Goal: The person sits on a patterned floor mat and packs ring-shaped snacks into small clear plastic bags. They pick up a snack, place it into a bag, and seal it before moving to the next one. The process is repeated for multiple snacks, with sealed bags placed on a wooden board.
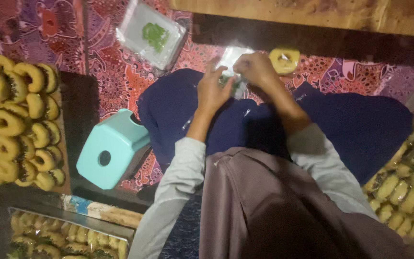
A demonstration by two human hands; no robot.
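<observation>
Both your hands meet on a small clear bag (232, 72) held over your lap, just beside the wrapped ring cake (284, 60) — close in, likely so the opening stays steady. Your left hand (212, 91) pinches the bag's edge, fingers partly spread; your right hand (255, 68) is clenched on its top. The turquoise stool (111, 148) stands well left of the bag.

Glossy clear plastic bag (233, 62), smooth matt plastic stool (111, 149), rough wooden plank (312, 12)
</observation>
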